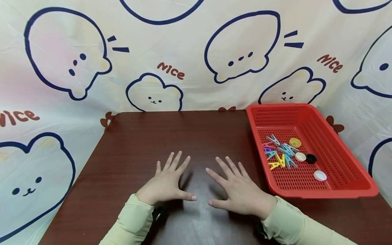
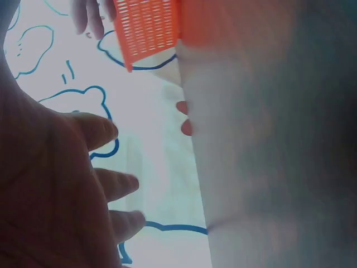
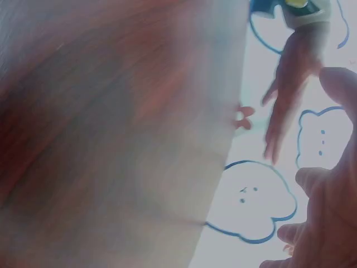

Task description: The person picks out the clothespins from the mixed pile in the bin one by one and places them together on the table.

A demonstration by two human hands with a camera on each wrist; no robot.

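"Sleeves (image 1: 130,217), pale green, one pair: where are they entered?"

"At the bottom of the head view, left and right of centre."

"Hands, two: how is the grip listed?"

"Left hand (image 1: 166,185): recorded left of centre, below mid-height, fingers spread apart, thumb pointed toward the right of the frame. Right hand (image 1: 239,194): recorded right of centre, fingers likewise spread, thumb pointed toward the left. Both are held above the table (image 1: 159,132), dark brown, and a gap is left between them."

"Basket (image 1: 321,194), red, perforated?"

"Placed on the table at the right of the frame, beside and apart from the right hand."

"Contents?"

"Clothespins (image 1: 287,149), in yellow, blue, pink, purple and grey, are clustered toward the left of its floor. To their right, four round caps are set: yellow cap (image 1: 295,142) uppermost, off-white cap (image 1: 300,157) and black cap (image 1: 310,159) side by side, white cap (image 1: 320,175) lowest."

"Farthest item?"

"Cloth (image 1: 190,44), pale, hung across the top and both sides; cartoon faces are outlined in blue, 'Nice' is lettered in brown."
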